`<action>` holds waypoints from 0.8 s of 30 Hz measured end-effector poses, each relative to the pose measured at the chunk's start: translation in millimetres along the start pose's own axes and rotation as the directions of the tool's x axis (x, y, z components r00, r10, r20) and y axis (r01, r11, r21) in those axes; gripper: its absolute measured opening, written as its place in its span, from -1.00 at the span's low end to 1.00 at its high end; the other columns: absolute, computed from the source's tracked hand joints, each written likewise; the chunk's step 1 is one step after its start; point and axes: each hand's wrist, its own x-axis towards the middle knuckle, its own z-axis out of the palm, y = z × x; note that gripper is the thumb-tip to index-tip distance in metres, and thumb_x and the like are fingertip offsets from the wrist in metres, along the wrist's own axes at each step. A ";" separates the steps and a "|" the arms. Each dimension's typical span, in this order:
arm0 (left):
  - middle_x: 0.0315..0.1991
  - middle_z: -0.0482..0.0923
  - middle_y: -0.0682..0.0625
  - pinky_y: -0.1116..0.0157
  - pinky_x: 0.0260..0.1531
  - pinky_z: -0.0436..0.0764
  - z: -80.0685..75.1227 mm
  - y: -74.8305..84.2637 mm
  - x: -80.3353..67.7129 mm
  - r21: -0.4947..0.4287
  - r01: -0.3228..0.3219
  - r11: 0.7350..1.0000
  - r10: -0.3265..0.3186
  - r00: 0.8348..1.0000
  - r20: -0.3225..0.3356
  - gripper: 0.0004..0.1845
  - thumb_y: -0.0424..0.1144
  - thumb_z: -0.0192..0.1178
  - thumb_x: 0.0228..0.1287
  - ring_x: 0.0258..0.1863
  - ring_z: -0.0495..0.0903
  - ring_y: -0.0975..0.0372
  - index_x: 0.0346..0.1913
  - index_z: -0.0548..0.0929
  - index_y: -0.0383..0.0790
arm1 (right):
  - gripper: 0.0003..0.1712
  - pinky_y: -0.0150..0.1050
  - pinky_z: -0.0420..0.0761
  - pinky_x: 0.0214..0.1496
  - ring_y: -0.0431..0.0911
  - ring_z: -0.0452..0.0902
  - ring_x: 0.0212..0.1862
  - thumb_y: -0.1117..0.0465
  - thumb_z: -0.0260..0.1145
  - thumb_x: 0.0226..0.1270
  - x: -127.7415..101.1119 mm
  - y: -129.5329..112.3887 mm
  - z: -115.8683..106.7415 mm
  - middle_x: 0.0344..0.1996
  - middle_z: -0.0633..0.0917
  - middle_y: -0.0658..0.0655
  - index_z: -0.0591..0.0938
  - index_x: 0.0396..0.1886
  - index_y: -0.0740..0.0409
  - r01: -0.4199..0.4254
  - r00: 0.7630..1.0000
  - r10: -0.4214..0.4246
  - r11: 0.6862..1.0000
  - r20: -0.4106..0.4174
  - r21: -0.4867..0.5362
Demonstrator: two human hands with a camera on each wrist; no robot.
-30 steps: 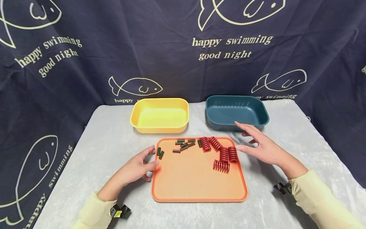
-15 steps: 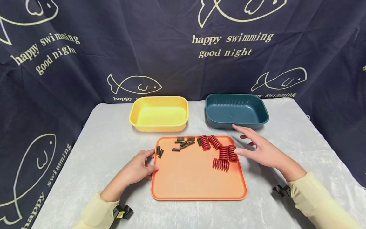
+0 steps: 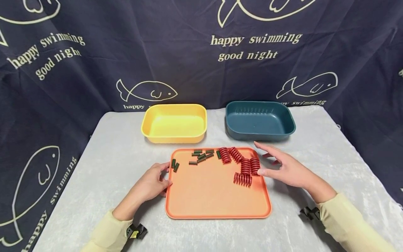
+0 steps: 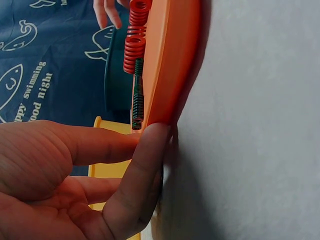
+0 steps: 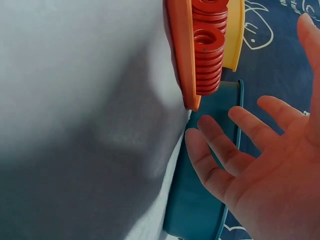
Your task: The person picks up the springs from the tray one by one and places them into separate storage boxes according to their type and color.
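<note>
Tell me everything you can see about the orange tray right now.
The orange tray is a flat, rounded-corner rectangle with a low raised rim, plastic by its look, lying level on the grey cloth. Small dark green springs and larger red springs lie in its far half; the near half is bare. The left hand touches its left rim with its fingertips; the right hand is spread open beside the right edge.
</note>
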 end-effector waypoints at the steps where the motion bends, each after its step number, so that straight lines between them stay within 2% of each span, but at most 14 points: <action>1: 0.06 0.38 -0.27 0.27 -0.60 0.77 0.1 -0.1 0.8 0.000 0.005 1.000 -0.005 1.000 0.001 -0.29 -0.61 0.26 0.28 -0.43 0.53 0.11 0.49 0.32 -0.47 | 0.02 0.23 0.64 0.18 0.15 0.49 0.28 -0.01 0.55 0.28 -0.3 0.5 0.5 0.51 0.35 0.07 0.24 0.64 -0.04 0.001 1.000 -0.001 1.000 0.001 0.000; 6: 0.07 0.38 -0.27 0.26 -0.61 0.77 0.4 -1.6 3.5 0.001 0.012 1.000 -0.012 1.000 -0.003 -0.29 -0.60 0.27 0.28 -0.46 0.55 0.12 0.49 0.32 -0.46 | 0.01 0.10 0.69 0.15 0.07 0.50 0.24 -0.01 0.57 0.26 -1.2 2.5 3.3 0.50 0.38 0.04 0.26 0.63 -0.10 0.003 1.000 -0.003 1.000 0.009 0.004; 16: 0.07 0.40 -0.26 0.27 -0.65 0.75 1.7 -3.5 6.3 0.039 0.007 0.999 -0.006 0.999 -0.032 -0.34 -0.56 0.28 0.31 -0.50 0.55 0.13 0.47 0.37 -0.44 | 0.04 -0.05 0.72 0.07 0.01 0.55 0.15 0.00 0.63 0.17 -1.1 6.1 9.9 0.44 0.45 0.11 0.32 0.59 -0.03 0.005 1.000 -0.006 0.999 0.016 0.038; 24: 0.08 0.42 -0.24 0.29 -0.67 0.74 2.5 -3.6 6.0 0.074 0.005 0.997 -0.002 0.999 -0.039 -0.34 -0.55 0.30 0.30 -0.46 0.53 0.14 0.45 0.39 -0.42 | 0.04 -0.23 0.68 0.04 -0.06 0.58 0.08 -0.08 0.67 0.07 0.5 9.5 16.6 0.35 0.57 0.05 0.43 0.52 0.05 0.030 0.999 -0.030 0.999 0.010 0.010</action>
